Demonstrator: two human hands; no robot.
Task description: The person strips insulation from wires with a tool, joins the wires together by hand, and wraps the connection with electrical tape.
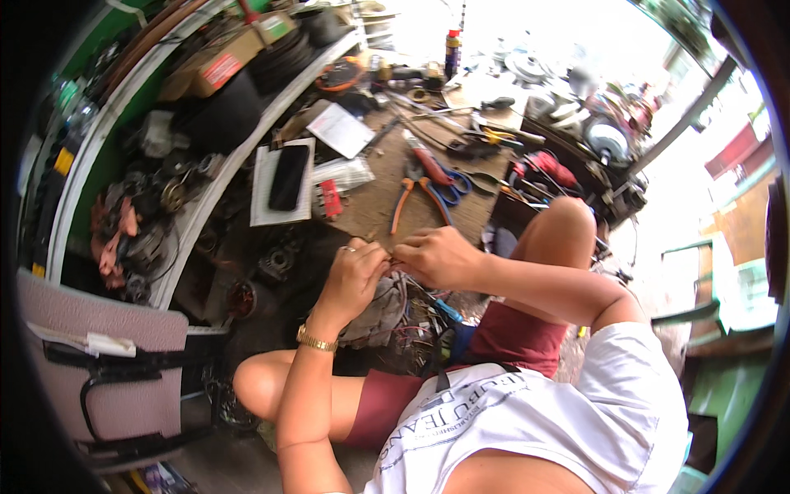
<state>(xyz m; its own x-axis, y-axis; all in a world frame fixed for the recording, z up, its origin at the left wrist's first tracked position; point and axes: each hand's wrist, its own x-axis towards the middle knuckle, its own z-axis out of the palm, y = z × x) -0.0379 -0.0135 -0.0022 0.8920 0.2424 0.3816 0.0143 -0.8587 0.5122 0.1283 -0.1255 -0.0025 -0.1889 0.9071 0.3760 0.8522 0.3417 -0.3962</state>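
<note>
My left hand (pixel 355 276), with a gold watch (pixel 317 339) on its wrist, is closed, its fingertips pinched together. Against it, my right hand (pixel 440 258) is closed too, and the fingertips of both meet over the front edge of a wooden worktop (pixel 370 216). Whatever lies between them is too small to make out. Just beyond the hands, pliers with orange handles (pixel 401 206) rest on the wood, jaws pointing away. Beside them are a red-handled tool (pixel 426 160) and blue-handled scissors (pixel 451 193). Below the hands lies a greyish cloth (pixel 374 317) among loose wires.
A black phone (pixel 289 177) lies on a notebook (pixel 257 210) left of the pliers, near a red packet (pixel 331 198) and white paper (pixel 340 130). Shelves of parts (pixel 177 255) run along the left. A spray can (pixel 453 54) stands at the back; a folded chair (pixel 123 362) is lower left.
</note>
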